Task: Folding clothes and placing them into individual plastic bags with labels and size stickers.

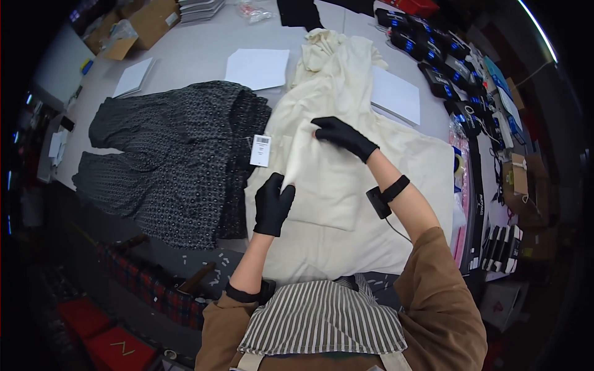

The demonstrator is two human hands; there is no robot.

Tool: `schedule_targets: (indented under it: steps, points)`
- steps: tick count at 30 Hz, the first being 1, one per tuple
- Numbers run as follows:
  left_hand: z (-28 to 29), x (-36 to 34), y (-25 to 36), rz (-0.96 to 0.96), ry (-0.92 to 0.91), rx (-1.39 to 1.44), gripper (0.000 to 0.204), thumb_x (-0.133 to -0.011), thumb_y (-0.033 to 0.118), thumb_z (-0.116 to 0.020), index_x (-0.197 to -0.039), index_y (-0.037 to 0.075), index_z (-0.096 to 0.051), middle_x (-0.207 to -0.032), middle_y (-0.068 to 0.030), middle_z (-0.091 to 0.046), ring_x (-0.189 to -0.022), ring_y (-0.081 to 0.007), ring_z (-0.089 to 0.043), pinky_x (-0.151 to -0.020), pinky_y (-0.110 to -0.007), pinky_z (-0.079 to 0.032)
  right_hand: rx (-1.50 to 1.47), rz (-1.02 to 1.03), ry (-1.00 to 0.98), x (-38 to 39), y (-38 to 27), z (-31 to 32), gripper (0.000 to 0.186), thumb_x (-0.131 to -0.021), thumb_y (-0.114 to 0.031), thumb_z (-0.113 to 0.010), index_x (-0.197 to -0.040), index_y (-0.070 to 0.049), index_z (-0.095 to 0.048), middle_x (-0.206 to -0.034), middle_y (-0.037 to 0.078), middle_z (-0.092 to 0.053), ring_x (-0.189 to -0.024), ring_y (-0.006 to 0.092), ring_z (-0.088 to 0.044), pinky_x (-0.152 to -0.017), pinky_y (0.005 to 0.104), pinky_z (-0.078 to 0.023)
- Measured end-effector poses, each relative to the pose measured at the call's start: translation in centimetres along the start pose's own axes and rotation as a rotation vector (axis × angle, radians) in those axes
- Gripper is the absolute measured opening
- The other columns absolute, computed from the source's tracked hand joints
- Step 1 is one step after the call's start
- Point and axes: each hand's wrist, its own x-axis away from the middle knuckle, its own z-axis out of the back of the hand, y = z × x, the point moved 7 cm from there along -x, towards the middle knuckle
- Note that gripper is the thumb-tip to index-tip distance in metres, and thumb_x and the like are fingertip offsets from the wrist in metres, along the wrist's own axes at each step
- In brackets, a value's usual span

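On the pale table (192, 57) lies cream cloth (334, 198), likely light and limp; left hand (272, 205) and right hand (346, 137) apparently pinch its raised fold (299, 152), a sound hold, contact partly hidden.

The cream cloth (331, 188) lies spread over the bench (199, 48), broad and mostly flat at the near end, narrower and bunched in crumpled folds at the far end; near its middle, a layer's left edge is raised.

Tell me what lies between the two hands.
In the head view, a fold of cream cloth stretches from the left hand to the right hand.
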Motion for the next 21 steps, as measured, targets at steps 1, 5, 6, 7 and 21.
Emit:
schedule_targets:
  steps: [1, 5, 6, 7, 21]
  points:
    - [-0.8, 0.7, 2.4, -0.052, -0.009, 0.035, 0.023, -0.077, 0.019, -0.062, -0.087, 0.0, -0.054, -0.077, -0.0171, -0.061, -0.066, -0.0222, -0.062, -0.055, -0.035, -0.044, -0.004, -0.014, 0.028, 1.3, 1.0, 2.2, 0.049, -0.08, -0.029, -0.063, -0.12, -0.002, -0.055, -0.106, 0.006, -0.061, -0.084, 0.0115, -0.058, -0.081, 0.0252, -0.045]
    - [-10.6, 3.4, 11.9, -0.291, -0.176, 0.191, 0.023, -0.077, 0.018, -0.063, -0.087, 0.0, -0.052, -0.074, -0.0179, -0.059, -0.065, -0.0309, -0.06, -0.056, -0.037, -0.044, -0.25, 0.264, -0.025, 7.3, 2.2, 9.6, 0.037, -0.085, -0.023, -0.057, -0.113, 0.0, -0.057, -0.103, 0.009, -0.063, -0.093, 0.0147, -0.06, -0.088, 0.027, -0.043]
    - [-13.7, 4.0, 13.2, -0.369, -0.211, 0.169, 0.023, -0.077, 0.018, -0.063, -0.088, 0.001, -0.052, -0.073, -0.0183, -0.059, -0.066, -0.0342, -0.059, -0.057, -0.038, -0.045, -0.35, 0.324, -0.114, 9.4, 2.5, 10.8, 0.033, -0.087, -0.022, -0.056, -0.11, 0.001, -0.058, -0.1, 0.009, -0.064, -0.094, 0.0148, -0.06, -0.087, 0.027, -0.043]
    - [-16.8, 4.7, 14.2, -0.408, -0.23, 0.188, 0.023, -0.077, 0.018, -0.062, -0.089, 0.001, -0.052, -0.075, -0.0186, -0.059, -0.069, -0.0356, -0.059, -0.06, -0.04, -0.045, -0.395, 0.307, -0.094, 11.6, 4.3, 12.7, 0.031, -0.087, -0.022, -0.056, -0.107, 0.001, -0.059, -0.096, 0.009, -0.064, -0.093, 0.0151, -0.06, -0.086, 0.0269, -0.043]
    - [-26.5, 8.0, 6.7, -0.19, -0.03, -0.114, 0.018, -0.08, 0.017, -0.062, -0.086, 0.001, -0.059, -0.074, -0.0085, -0.063, -0.062, -0.0189, -0.061, -0.058, -0.03, -0.048, 0.189, 0.626, 0.11, 20.3, 16.4, 14.6, 0.054, -0.069, 0.009, -0.045, -0.121, -0.005, -0.053, -0.114, 0.009, -0.06, -0.085, 0.0212, -0.062, -0.072, 0.0328, -0.049]
